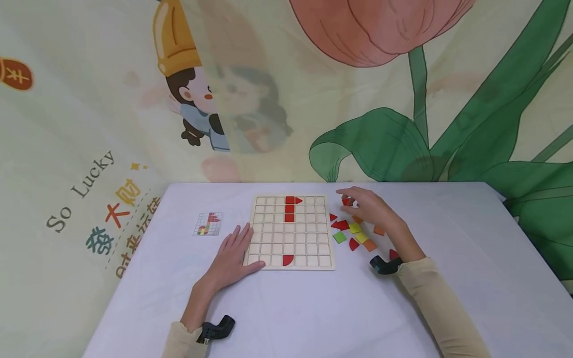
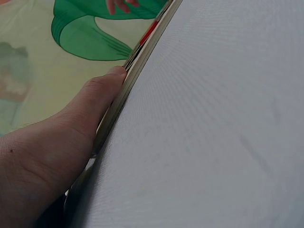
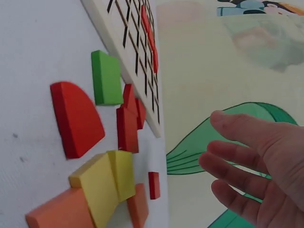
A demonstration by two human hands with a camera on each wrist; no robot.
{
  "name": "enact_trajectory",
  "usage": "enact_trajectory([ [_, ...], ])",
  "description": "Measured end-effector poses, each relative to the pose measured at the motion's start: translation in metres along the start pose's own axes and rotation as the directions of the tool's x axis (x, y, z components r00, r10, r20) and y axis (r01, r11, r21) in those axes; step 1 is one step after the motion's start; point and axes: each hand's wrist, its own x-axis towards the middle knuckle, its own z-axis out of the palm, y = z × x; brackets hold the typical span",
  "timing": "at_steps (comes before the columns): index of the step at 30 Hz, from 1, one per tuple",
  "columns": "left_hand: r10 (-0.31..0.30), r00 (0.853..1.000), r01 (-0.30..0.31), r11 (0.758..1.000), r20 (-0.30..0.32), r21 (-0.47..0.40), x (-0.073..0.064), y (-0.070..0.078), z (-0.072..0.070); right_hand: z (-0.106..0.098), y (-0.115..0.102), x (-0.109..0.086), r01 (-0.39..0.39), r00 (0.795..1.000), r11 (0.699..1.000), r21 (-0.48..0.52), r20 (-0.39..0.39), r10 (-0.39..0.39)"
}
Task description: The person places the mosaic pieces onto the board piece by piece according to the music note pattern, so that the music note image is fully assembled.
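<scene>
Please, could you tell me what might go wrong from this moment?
The left hand touches the board; a push might shift it and disturb the red pieces on it.
Loose pieces lie close together beside the board, so the right hand might knock neighbours while picking one.
One separate red piece lies next to the black wrist device, which might brush it away.

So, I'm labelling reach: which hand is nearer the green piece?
Right. The right hand hovers beyond the green piece, to its right; the left hand is across the grid board, at its left edge.
</scene>
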Motion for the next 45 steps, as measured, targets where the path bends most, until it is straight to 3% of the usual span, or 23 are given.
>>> enact_trajectory([
  [6, -0.005, 1.0, 0.005, 1.0, -0.021, -0.021, -0.005, -0.003, -0.002, 0.004, -0.007, -0.02, 0.075, 0.996, 0.997, 0.035, -0.046, -0.073],
  [13, 0.003, 1.0, -0.004, 1.0, -0.013, -0.029, -0.006, -0.001, -0.001, 0.01, 0.0, -0.053, 0.081, 0.993, 0.996, 0.037, 0.085, -0.084],
  [25, 0.011, 1.0, -0.011, 1.0, -0.026, -0.022, -0.004, 0.0, 0.003, 0.011, 0.01, -0.056, 0.233, 0.95, 0.971, -0.054, 0.227, -0.215],
  [31, 0.017, 0.999, -0.017, 1.0, -0.028, -0.025, -0.004, 0.001, 0.004, 0.012, 0.014, -0.057, 0.246, 0.948, 0.967, -0.063, 0.226, -0.226],
  [37, 0.009, 1.0, -0.01, 1.0, -0.024, -0.024, -0.003, 0.001, 0.004, 0.014, 0.015, -0.056, 0.198, 0.948, 0.979, -0.045, 0.264, -0.18],
  [45, 0.008, 1.0, -0.008, 1.0, -0.016, -0.004, -0.001, 0.0, 0.002, 0.018, 0.015, -0.056, 0.228, 0.949, 0.967, -0.117, 0.248, -0.194],
])
